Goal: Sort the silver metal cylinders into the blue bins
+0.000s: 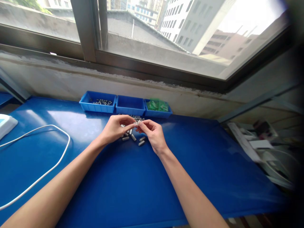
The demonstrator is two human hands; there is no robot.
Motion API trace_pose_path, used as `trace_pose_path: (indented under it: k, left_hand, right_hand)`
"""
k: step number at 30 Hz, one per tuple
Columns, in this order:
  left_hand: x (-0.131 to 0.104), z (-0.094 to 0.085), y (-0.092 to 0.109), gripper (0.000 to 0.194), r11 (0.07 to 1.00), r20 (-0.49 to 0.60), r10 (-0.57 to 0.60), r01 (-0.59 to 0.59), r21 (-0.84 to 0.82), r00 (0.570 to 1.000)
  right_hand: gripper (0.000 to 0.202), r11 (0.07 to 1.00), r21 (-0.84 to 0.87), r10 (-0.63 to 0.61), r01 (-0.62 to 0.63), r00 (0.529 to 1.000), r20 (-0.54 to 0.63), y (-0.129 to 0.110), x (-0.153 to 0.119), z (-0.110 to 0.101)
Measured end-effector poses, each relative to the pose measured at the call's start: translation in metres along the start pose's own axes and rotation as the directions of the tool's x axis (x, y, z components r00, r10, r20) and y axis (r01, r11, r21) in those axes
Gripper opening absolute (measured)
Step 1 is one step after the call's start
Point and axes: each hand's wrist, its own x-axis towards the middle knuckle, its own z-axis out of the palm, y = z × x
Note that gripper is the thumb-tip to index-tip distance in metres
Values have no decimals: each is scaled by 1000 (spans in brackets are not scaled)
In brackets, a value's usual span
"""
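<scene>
My left hand (117, 128) and my right hand (154, 133) meet above the middle of the blue table, fingertips nearly touching. Between them is a small silvery metal piece (136, 123), pinched by thumb and fingers from both sides. Whether it is one part or two joined parts is too small to tell. Below and behind the hands lies a loose heap of short metal cylinders (133, 137), partly hidden by my fingers. Two more cylinders (142, 143) lie by themselves under my right hand.
Along the wall stand three blue bins: one with small metal parts (102, 102), a middle bin (130, 110), and one with green plastic bags (157, 105). A white cable (64, 152) curves across the left side near a white device (7, 125). Clutter (263, 145) lies at right.
</scene>
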Motion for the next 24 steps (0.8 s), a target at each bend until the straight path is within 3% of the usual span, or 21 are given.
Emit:
trace_pose_path:
  k: [3, 7, 10, 14, 20, 24]
  left_hand:
    - [3, -6, -2, 33, 998, -200, -46, 38, -46, 979]
    - [9, -19, -7, 32, 995, -513, -76, 28, -101, 855]
    - [13, -30, -13, 35, 988, -620, -105, 10, -155, 778]
    - [17, -36, -20, 43, 972, -652, -154, -5, -236, 742]
    - [17, -33, -19, 38, 960, -637, -161, -30, -278, 754]
    - [15, -29, -16, 31, 968, -599, -151, -5, -249, 786]
  right_hand:
    - [30, 989, -139, -57, 53, 998, -22, -1, -2, -1]
    - [15, 859, -473, -210, 196, 977, 24, 0, -6, -2]
    - [12, 750, -584, -269, 310, 950, 158, 1, -7, -1]
    - [17, 679, -632, -281, 375, 927, 248, 6, -7, -2]
    - [17, 622, -664, -309, 416, 909, 280, 9, -7, -3]
    - [25, 597, -676, -332, 432, 900, 282, 10, -8, -1]
